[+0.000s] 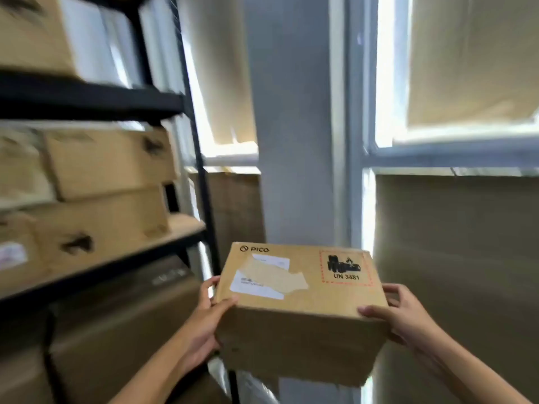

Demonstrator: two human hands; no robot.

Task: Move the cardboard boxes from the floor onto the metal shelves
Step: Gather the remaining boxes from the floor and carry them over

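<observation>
I hold a brown cardboard box in the air in front of me, printed PICO with a white label, tape and a red-framed UN 3481 mark on top. My left hand grips its left side, thumb on the top edge. My right hand grips its right side the same way. The black metal shelves stand to the left of the box, their levels filled with blurred cardboard boxes. The box I hold is right of the shelf's front post and apart from it.
A grey column rises straight behind the held box. Windows covered with cardboard sheets fill the right side and a strip beside the shelves. A large dark carton sits on the lowest visible shelf level.
</observation>
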